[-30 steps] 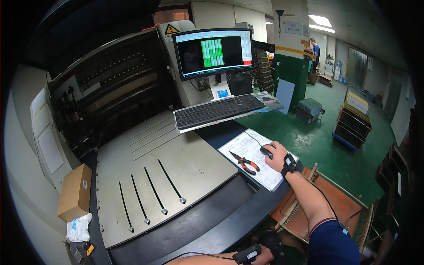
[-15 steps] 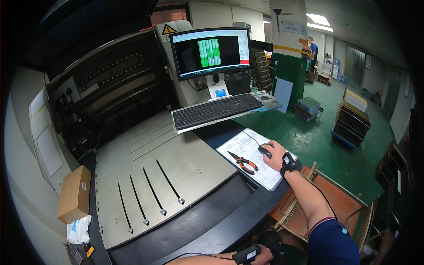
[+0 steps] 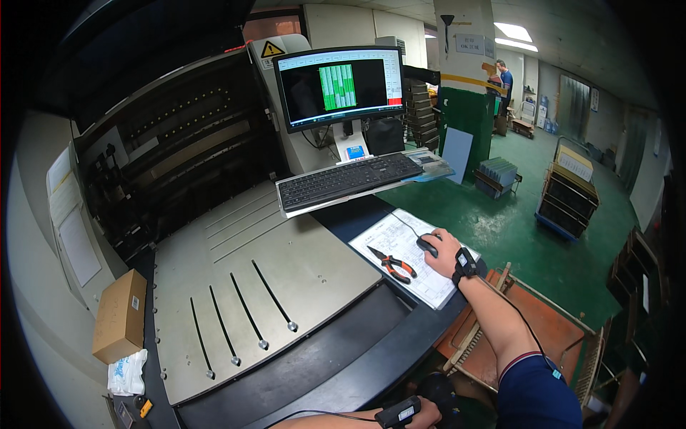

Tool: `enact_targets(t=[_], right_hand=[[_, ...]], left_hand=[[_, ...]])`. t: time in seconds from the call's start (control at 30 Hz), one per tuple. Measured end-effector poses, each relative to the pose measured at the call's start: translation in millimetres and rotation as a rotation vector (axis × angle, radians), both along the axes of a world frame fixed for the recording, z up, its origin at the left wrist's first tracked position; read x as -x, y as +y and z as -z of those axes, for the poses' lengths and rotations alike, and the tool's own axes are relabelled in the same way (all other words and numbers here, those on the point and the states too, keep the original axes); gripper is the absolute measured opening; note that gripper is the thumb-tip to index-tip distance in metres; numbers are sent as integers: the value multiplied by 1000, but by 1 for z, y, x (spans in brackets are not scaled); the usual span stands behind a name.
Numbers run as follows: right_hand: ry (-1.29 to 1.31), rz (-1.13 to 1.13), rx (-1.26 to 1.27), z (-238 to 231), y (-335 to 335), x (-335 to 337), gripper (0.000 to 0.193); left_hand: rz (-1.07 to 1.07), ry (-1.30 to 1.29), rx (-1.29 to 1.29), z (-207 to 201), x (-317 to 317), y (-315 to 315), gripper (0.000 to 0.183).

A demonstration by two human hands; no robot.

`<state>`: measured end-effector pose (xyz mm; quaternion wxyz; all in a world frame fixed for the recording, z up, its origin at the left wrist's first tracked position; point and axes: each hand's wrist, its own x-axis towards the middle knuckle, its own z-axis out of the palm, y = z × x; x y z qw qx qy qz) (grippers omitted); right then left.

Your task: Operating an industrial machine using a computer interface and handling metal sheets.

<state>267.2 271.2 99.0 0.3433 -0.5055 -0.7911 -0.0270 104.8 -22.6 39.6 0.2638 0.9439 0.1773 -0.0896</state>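
My right hand (image 3: 444, 255) rests over a black computer mouse (image 3: 428, 244), its fingers curved around it. The mouse lies on a printed paper sheet (image 3: 431, 287) in a clear sleeve. Pliers (image 3: 391, 264) with orange and black handles lie beside it, to the left of my hand. Low at the front edge, my left hand (image 3: 427, 414) is partly cut off, and its fingers are hidden. A black device is strapped to each wrist. Behind the mouse stand a black keyboard (image 3: 350, 179) on a shelf and a monitor (image 3: 341, 86) showing a green striped panel.
A metal machine bed (image 3: 271, 264) with dark slots and round knobs lies to the left. Beside it are a cardboard box (image 3: 120, 314) and a white plastic bag (image 3: 128, 372). An orange-brown chair (image 3: 536, 314) stands at right. Farther back are a loaded cart (image 3: 568, 189) and another person (image 3: 505, 82).
On the monitor, the green pattern has altered slightly. My right hand stays on the mouse, and my left hand stays low at the front. The view has shifted a little.
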Motion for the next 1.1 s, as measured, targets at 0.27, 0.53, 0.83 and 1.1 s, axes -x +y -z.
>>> enact_targets(t=[0.27, 0.53, 0.83, 1.1], right_hand=[[37, -30, -34, -1, 0, 0, 44], [56, -61, -64, -1, 1, 0, 35], [64, -68, -63, 1, 4, 0, 35], [24, -20, -42, 0, 0, 1, 40]], left_hand=[[18, -14, 23, -4, 0, 2, 26], [6, 37, -39, -1, -2, -1, 26], [-7, 27, -13, -2, -1, -2, 26], [26, 26, 174, 10, 2, 6, 25]])
